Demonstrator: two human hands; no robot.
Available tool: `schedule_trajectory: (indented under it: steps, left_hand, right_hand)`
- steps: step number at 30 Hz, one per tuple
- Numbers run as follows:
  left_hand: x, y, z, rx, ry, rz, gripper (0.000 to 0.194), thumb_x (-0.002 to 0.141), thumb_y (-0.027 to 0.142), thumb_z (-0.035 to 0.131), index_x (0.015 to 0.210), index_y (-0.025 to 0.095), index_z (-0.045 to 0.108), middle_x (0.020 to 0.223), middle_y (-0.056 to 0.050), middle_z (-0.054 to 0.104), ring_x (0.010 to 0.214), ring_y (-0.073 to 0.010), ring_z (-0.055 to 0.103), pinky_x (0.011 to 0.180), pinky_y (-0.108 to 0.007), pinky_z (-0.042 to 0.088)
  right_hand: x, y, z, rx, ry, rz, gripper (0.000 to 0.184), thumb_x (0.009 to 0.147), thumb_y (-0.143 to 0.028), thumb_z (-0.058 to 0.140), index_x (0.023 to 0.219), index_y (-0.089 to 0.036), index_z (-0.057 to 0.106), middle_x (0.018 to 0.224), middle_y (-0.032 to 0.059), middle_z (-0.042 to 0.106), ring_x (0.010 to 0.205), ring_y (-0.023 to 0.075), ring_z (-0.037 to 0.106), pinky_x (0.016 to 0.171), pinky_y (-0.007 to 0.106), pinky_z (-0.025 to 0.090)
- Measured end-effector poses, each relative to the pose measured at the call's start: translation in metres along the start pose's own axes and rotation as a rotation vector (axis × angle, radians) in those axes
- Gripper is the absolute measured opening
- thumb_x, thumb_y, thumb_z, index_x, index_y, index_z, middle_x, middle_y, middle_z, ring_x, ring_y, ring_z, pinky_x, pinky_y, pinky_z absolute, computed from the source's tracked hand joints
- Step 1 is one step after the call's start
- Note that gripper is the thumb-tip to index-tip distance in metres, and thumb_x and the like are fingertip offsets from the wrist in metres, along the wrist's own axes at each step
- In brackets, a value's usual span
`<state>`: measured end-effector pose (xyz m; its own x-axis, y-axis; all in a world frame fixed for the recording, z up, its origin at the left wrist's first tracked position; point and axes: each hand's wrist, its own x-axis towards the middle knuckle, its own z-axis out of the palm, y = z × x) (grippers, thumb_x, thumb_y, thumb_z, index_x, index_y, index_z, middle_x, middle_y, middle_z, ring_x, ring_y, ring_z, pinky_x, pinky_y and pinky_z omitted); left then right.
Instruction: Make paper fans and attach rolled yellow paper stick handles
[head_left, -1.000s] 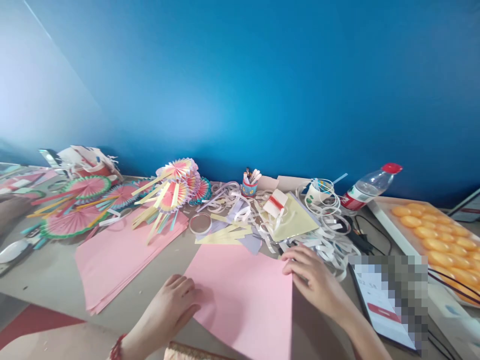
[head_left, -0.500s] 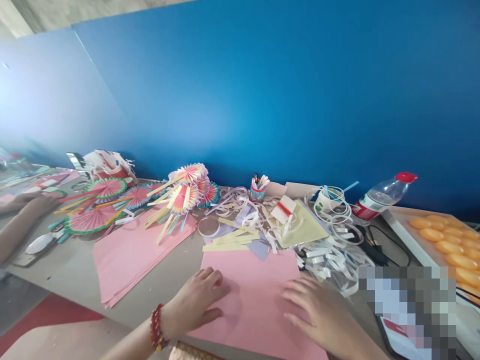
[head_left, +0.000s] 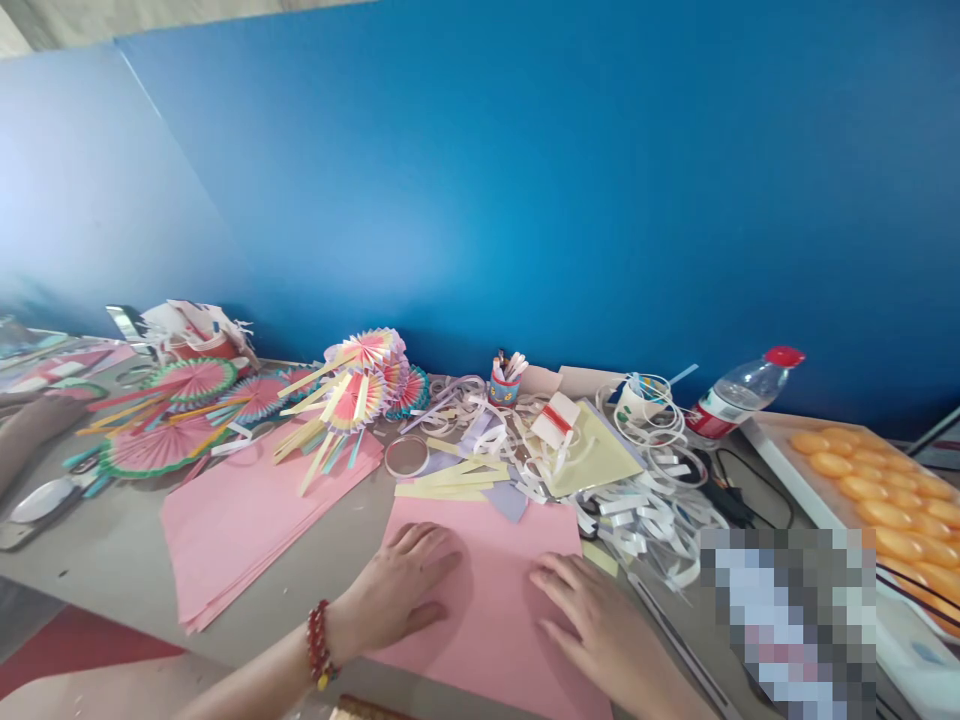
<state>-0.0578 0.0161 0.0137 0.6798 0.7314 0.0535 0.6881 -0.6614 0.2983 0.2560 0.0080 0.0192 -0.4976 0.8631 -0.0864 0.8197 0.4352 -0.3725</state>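
A pink sheet of paper (head_left: pixel 487 610) lies flat on the table in front of me. My left hand (head_left: pixel 409 585) rests on its left part, fingers stretched out and thumb apart. On the right part of the same sheet lies my right hand (head_left: pixel 581 610), its fingers spread and slightly bent. Neither hand grips anything. Yellow paper strips (head_left: pixel 450 478) and a purple paper piece (head_left: pixel 506 498) touch the sheet's far edge. A metal ruler-like strip (head_left: pixel 679 640) lies right of my right hand.
To the left are a stack of pink paper (head_left: pixel 255 520), folded paper fans (head_left: pixel 161 445) and a tape roll (head_left: pixel 406 457). Curled white strips (head_left: pixel 637 520), a plastic bottle (head_left: pixel 742 395) and a tray of orange, egg-shaped things (head_left: pixel 877 470) are to the right. Another person's hand (head_left: pixel 56 412) shows at far left.
Both hands have moved inward over the pink sheet; my right hand has left its far right corner and lies on the paper. The sheet sits straighter. The camera view has shifted a little.
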Motion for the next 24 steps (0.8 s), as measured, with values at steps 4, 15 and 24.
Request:
schedule_trajectory:
  steps: [4, 15, 24]
  left_hand:
    - [0.013, 0.007, 0.003, 0.009, -0.015, -0.034, 0.054, 0.087, 0.041, 0.067, 0.136, 0.025, 0.052, 0.141, -0.012, 0.051, 0.127, -0.0339, 0.046, 0.105, -0.053, 0.042]
    - [-0.012, -0.019, -0.009, 0.013, 0.021, -0.089, 0.061, 0.084, 0.032, 0.068, 0.141, 0.023, 0.047, 0.143, -0.012, 0.053, 0.129, -0.0332, 0.047, 0.110, -0.055, 0.040]
    - [-0.007, -0.050, -0.065, 0.054, 0.622, -0.004, 0.027, 0.095, 0.012, 0.048, 0.117, 0.023, 0.060, 0.115, -0.008, 0.070, 0.110, -0.0205, 0.064, 0.095, -0.036, 0.051]
  right_hand:
    - [0.015, 0.003, 0.001, -0.042, 0.090, -0.079, 0.042, 0.086, -0.025, 0.061, 0.128, -0.029, 0.064, 0.131, 0.0082, 0.065, 0.116, 0.0297, 0.063, 0.096, 0.045, 0.055]
    - [0.084, -0.026, 0.014, -0.072, -0.005, -0.219, 0.055, 0.082, -0.030, 0.071, 0.136, -0.025, 0.060, 0.146, 0.0106, 0.054, 0.130, 0.0365, 0.051, 0.108, 0.053, 0.042]
    - [0.112, -0.038, 0.010, -0.148, 0.019, -0.272, 0.050, 0.085, -0.028, 0.066, 0.134, -0.023, 0.060, 0.141, 0.0099, 0.059, 0.126, 0.0335, 0.056, 0.105, 0.048, 0.046]
